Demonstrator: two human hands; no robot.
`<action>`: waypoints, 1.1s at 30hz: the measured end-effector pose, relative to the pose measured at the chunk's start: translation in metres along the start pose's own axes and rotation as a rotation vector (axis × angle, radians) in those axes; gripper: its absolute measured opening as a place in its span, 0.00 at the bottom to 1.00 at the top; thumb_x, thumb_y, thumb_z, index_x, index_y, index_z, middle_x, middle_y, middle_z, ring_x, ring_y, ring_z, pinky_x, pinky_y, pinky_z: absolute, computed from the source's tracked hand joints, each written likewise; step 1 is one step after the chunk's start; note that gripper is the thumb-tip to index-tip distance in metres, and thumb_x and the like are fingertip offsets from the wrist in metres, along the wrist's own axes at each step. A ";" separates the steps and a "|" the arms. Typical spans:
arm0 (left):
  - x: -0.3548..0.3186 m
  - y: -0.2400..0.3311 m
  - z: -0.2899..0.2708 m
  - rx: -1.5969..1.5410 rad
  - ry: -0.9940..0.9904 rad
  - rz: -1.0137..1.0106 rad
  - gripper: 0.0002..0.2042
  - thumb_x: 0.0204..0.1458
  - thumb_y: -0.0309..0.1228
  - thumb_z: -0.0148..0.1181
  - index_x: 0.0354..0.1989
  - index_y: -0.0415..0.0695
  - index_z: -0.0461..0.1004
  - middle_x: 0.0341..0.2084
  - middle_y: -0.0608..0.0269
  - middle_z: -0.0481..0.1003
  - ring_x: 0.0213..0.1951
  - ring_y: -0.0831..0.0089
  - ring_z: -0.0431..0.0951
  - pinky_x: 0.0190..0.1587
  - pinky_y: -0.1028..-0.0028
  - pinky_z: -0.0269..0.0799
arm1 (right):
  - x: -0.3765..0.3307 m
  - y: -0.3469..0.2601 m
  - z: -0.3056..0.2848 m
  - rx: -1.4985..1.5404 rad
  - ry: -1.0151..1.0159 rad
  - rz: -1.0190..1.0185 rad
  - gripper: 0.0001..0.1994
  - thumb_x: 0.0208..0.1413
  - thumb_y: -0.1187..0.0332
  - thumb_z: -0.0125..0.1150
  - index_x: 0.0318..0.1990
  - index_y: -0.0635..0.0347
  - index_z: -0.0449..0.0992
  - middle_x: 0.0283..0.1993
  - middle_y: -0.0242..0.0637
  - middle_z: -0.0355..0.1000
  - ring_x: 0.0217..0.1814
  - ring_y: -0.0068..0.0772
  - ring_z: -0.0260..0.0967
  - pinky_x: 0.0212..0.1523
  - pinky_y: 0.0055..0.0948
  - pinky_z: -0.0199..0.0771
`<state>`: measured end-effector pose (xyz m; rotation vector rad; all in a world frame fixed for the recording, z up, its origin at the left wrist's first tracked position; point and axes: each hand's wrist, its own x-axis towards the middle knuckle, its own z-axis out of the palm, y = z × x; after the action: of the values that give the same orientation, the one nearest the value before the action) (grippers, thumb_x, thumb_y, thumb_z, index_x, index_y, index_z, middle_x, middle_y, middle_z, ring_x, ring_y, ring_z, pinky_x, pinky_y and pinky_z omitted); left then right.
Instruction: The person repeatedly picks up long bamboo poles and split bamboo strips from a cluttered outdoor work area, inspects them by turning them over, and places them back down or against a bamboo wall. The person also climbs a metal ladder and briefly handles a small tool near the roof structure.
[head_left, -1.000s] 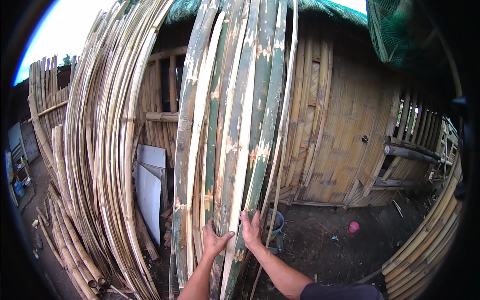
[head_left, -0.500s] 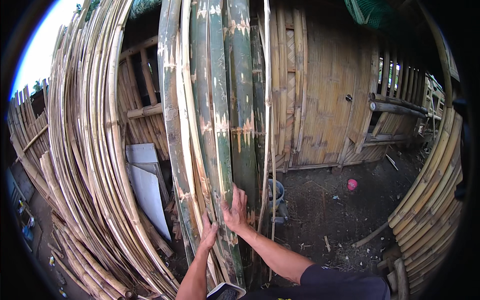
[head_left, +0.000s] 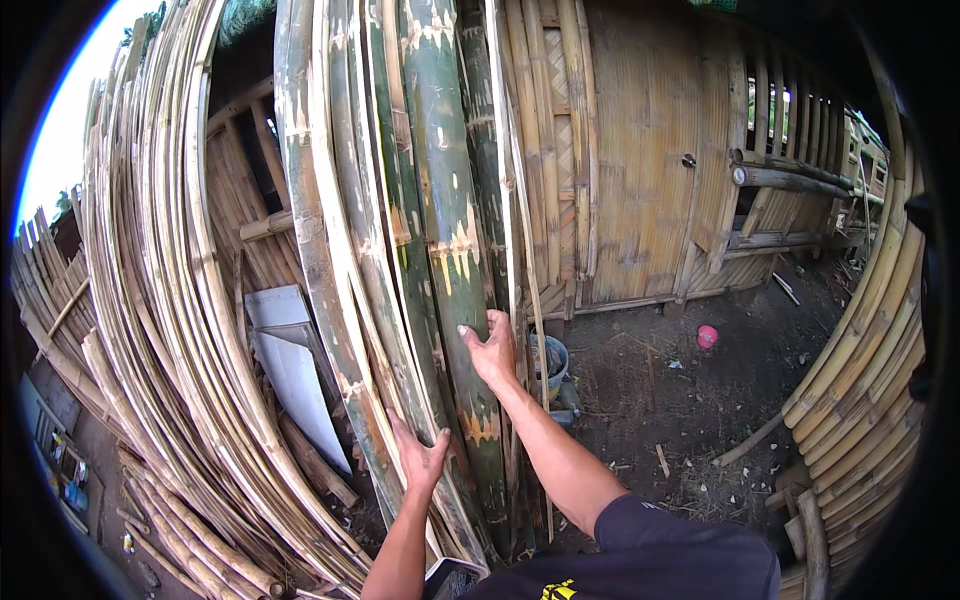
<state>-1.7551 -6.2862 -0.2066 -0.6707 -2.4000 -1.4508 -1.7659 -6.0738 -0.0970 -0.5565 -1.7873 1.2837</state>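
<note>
The left hand (head_left: 422, 462), thumb spread, lay against pale strips (head_left: 333, 200), below and apart from the right hand (head_left: 493, 352) at a green strip (head_left: 441, 170), either's grip unclear.

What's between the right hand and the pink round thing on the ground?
From the right hand rightward in the head view: a thin pale strip, a bucket, then dark littered ground up to the pink round thing.
</note>
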 end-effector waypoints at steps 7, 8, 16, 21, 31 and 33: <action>-0.020 0.030 -0.011 0.242 0.152 0.402 0.47 0.48 0.29 0.68 0.73 0.34 0.45 0.71 0.36 0.52 0.71 0.42 0.54 0.72 0.52 0.51 | -0.042 -0.033 -0.021 -0.042 -0.070 -0.259 0.18 0.62 0.61 0.63 0.50 0.64 0.67 0.45 0.54 0.74 0.48 0.58 0.73 0.48 0.45 0.72; -0.021 0.038 -0.011 0.183 0.118 0.427 0.47 0.48 0.29 0.68 0.73 0.34 0.45 0.71 0.36 0.52 0.72 0.42 0.54 0.72 0.52 0.51 | -0.050 -0.042 -0.028 0.005 -0.083 -0.298 0.18 0.63 0.61 0.63 0.50 0.64 0.67 0.45 0.54 0.74 0.48 0.57 0.73 0.48 0.45 0.72; -0.005 0.095 0.005 -0.217 -0.152 0.125 0.55 0.40 0.40 0.74 0.74 0.35 0.43 0.63 0.36 0.63 0.63 0.47 0.69 0.64 0.57 0.65 | -0.077 -0.056 -0.076 0.295 -0.439 -0.381 0.19 0.68 0.58 0.58 0.56 0.64 0.71 0.47 0.43 0.76 0.49 0.41 0.76 0.50 0.35 0.74; -0.006 0.091 0.006 -0.238 -0.192 0.169 0.55 0.39 0.52 0.71 0.72 0.33 0.48 0.58 0.41 0.67 0.58 0.50 0.71 0.62 0.57 0.65 | -0.049 0.013 -0.047 0.503 -0.407 0.008 0.17 0.69 0.57 0.56 0.53 0.63 0.74 0.44 0.40 0.79 0.46 0.33 0.77 0.48 0.34 0.76; 0.013 0.087 0.025 -0.255 -0.122 0.012 0.53 0.40 0.50 0.70 0.71 0.33 0.50 0.58 0.39 0.68 0.59 0.50 0.71 0.62 0.56 0.65 | -0.021 0.110 0.038 -0.105 -0.231 0.106 0.33 0.56 0.50 0.67 0.60 0.67 0.68 0.55 0.61 0.73 0.60 0.59 0.71 0.60 0.46 0.71; 0.016 0.093 0.026 -0.235 -0.080 0.027 0.52 0.38 0.45 0.71 0.70 0.33 0.51 0.58 0.38 0.69 0.58 0.49 0.72 0.62 0.56 0.66 | -0.013 0.111 0.039 0.049 -0.306 0.190 0.36 0.54 0.44 0.69 0.58 0.67 0.67 0.55 0.63 0.72 0.58 0.60 0.72 0.58 0.46 0.71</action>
<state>-1.7210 -6.2222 -0.1409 -0.8251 -2.2881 -1.7430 -1.8043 -6.0628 -0.2085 -0.5349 -1.9814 1.6099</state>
